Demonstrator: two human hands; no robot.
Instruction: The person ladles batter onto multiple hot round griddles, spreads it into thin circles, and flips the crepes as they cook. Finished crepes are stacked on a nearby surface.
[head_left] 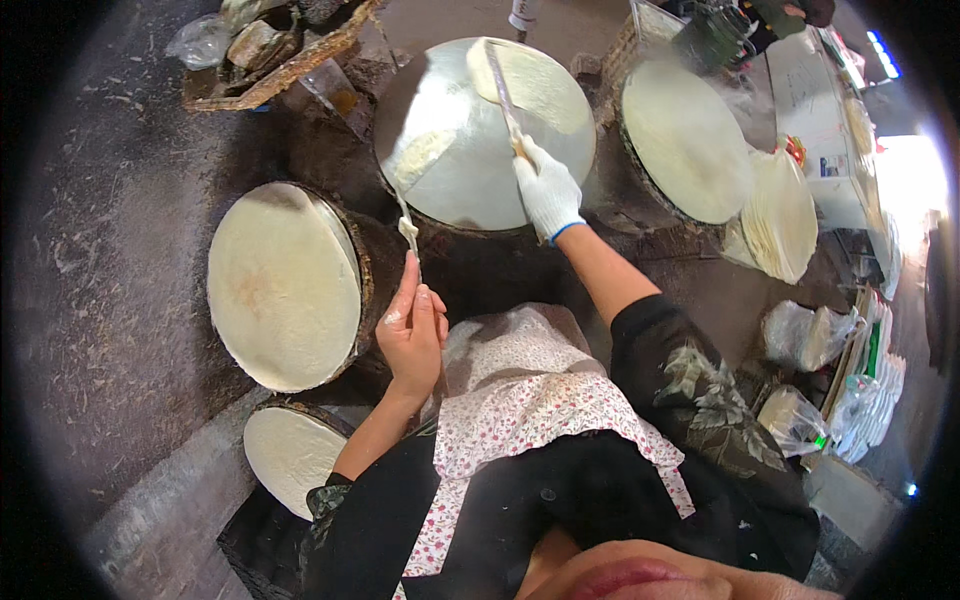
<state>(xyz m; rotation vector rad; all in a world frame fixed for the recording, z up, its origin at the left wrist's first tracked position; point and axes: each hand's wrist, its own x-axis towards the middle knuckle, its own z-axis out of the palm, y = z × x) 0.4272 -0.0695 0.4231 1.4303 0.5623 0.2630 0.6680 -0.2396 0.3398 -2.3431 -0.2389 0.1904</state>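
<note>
A round metal griddle [465, 180] stands in front of me. Pale batter [545, 90] covers part of its far right side, and a smaller batter patch [424, 155] lies at its left. My right hand [550, 190], in a white knit glove, grips a long flat batter spreader [501, 88] whose blade rests over the larger patch. My bare left hand [413, 335] is closed around a thin scraper [404, 208], index finger stretched along it. A lump of batter clings to the scraper, and its far tip reaches the griddle's left edge near the smaller patch.
Round griddles bear thin pale pancakes: one at left [285, 290], one at lower left [292, 460], one at right [685, 140]. A pancake stack [783, 215] sits farther right. Plastic-wrapped packs [810, 335] lie at the right; a wooden tray [290, 75] stands far left.
</note>
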